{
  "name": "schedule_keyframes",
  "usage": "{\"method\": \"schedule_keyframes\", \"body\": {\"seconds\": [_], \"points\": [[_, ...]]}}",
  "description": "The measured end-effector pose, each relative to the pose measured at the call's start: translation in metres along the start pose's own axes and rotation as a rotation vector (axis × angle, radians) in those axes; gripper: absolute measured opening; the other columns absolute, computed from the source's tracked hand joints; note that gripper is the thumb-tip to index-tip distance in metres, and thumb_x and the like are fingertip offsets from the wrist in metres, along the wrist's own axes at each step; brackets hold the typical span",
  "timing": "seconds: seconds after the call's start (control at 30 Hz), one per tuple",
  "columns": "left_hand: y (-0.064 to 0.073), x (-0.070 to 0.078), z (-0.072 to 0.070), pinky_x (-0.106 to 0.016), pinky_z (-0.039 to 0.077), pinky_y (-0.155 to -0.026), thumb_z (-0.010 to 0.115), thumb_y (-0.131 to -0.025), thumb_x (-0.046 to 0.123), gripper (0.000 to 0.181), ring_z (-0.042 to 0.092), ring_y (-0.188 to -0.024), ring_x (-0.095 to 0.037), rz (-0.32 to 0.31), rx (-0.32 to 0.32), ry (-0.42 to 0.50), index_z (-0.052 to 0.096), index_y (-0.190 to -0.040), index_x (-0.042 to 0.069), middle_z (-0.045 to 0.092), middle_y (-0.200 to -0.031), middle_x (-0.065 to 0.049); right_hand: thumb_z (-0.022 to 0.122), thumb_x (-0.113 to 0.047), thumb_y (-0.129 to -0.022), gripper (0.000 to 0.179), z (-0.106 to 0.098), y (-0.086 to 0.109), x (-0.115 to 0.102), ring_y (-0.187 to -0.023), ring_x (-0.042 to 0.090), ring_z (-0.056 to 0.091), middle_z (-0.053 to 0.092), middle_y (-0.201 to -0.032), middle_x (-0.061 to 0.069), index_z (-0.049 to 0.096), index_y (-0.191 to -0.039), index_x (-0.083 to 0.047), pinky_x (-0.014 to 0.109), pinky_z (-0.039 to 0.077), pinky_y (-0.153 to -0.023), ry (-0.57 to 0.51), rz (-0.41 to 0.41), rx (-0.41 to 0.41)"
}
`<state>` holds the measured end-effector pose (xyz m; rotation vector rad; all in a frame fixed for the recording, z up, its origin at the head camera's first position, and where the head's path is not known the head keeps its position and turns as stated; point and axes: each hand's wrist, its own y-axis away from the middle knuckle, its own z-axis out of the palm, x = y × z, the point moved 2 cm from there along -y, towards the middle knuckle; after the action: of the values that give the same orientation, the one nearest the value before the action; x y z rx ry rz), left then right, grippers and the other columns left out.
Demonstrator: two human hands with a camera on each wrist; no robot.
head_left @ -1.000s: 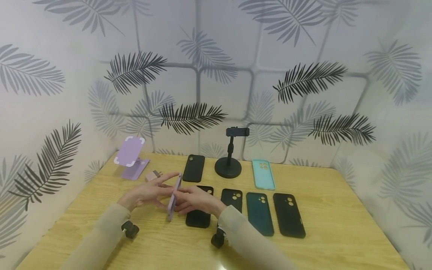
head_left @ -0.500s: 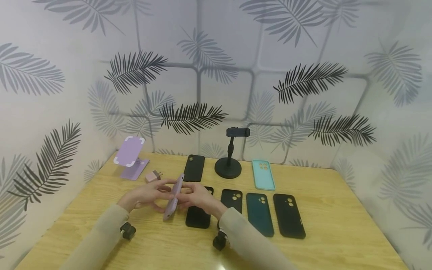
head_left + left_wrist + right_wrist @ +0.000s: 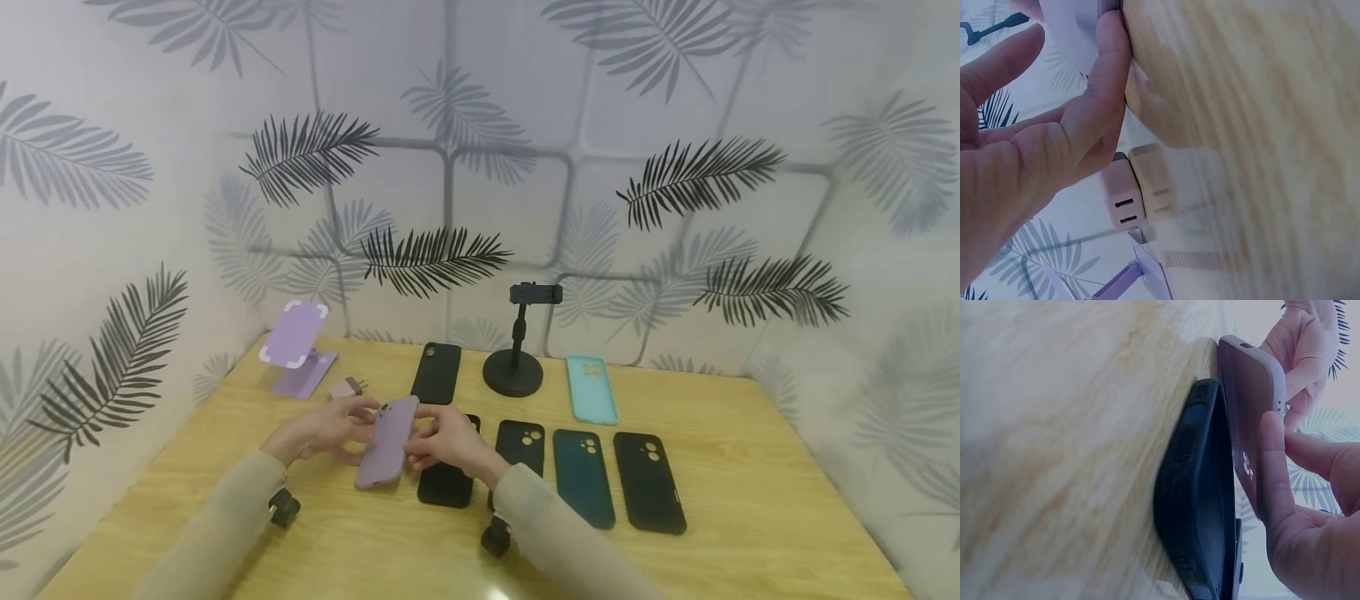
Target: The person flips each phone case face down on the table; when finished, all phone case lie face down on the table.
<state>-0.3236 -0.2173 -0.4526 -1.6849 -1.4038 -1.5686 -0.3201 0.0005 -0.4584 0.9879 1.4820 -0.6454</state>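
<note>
Both hands hold a purple phone case (image 3: 388,442), tilted just above the table, its back with the camera holes turned toward me in the head view. My left hand (image 3: 326,432) has its fingers at the left edge. In the left wrist view a finger (image 3: 1113,44) touches the case's edge low by the table. On the other side my right hand (image 3: 453,442) pinches the edge, one digit in front and one behind, as the right wrist view shows. Under and beside that hand lies a black phone case (image 3: 1200,487), open side up.
A purple folding stand (image 3: 294,335) and pink charger plug (image 3: 347,388) are at left. Behind are a black case (image 3: 437,373), a black phone holder (image 3: 513,372) and a turquoise case (image 3: 592,390). Right of the hands lie a teal case (image 3: 583,479) and more black cases (image 3: 649,483).
The purple case has turned from nearly edge-on so its back shows. Its lower end has swung slightly left. Both hands have stayed with it, the fingers shifting along its edges.
</note>
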Motion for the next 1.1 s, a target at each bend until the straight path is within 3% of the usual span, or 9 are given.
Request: {"method": "schedule_keyframes", "body": {"seconds": [0.3, 0.6, 0.93, 1.1], "points": [[-0.001, -0.002, -0.005, -0.046, 0.059, -0.086, 0.059, -0.094, 0.000, 0.062, 0.031, -0.138, -0.051, 0.001, -0.016, 0.003, 0.028, -0.147, -0.012, 0.024, -0.152, -0.033, 0.064, 0.002, -0.092, 0.040, -0.004, 0.001, 0.001, -0.061, 0.014, 0.067, 0.072, -0.091, 0.024, 0.056, -0.130, 0.009, 0.029, 0.061, -0.058, 0.023, 0.064, -0.097], [0.000, 0.000, -0.007, -0.045, 0.059, -0.085, 0.060, -0.094, 0.001, 0.061, 0.036, -0.136, -0.047, 0.004, -0.010, -0.019, 0.030, -0.146, -0.010, 0.027, -0.152, -0.031, 0.063, 0.000, -0.093, 0.021, -0.008, 0.005, -0.005, -0.076, 0.026, 0.073, 0.072, -0.091, 0.027, 0.067, -0.110, 0.011, 0.031, 0.062, -0.062, 0.068, 0.066, -0.138], [0.000, -0.001, -0.009, -0.046, 0.059, -0.087, 0.060, -0.094, 0.002, 0.062, 0.033, -0.138, -0.049, 0.017, -0.023, -0.022, 0.031, -0.147, -0.009, 0.027, -0.153, -0.030, 0.063, -0.002, -0.094, 0.027, -0.010, 0.005, -0.005, -0.089, 0.034, 0.073, 0.072, -0.096, 0.027, 0.065, -0.118, 0.011, 0.032, 0.062, -0.064, 0.076, 0.083, -0.152], [0.002, 0.000, -0.010, -0.046, 0.059, -0.087, 0.060, -0.096, 0.005, 0.059, 0.039, -0.134, -0.048, 0.023, -0.012, -0.040, 0.033, -0.146, -0.009, 0.030, -0.151, -0.030, 0.063, -0.004, -0.094, 0.034, -0.016, 0.006, -0.004, -0.089, 0.030, 0.073, 0.072, -0.101, 0.025, 0.061, -0.125, 0.009, 0.032, 0.062, -0.065, 0.082, 0.068, -0.158]]}}
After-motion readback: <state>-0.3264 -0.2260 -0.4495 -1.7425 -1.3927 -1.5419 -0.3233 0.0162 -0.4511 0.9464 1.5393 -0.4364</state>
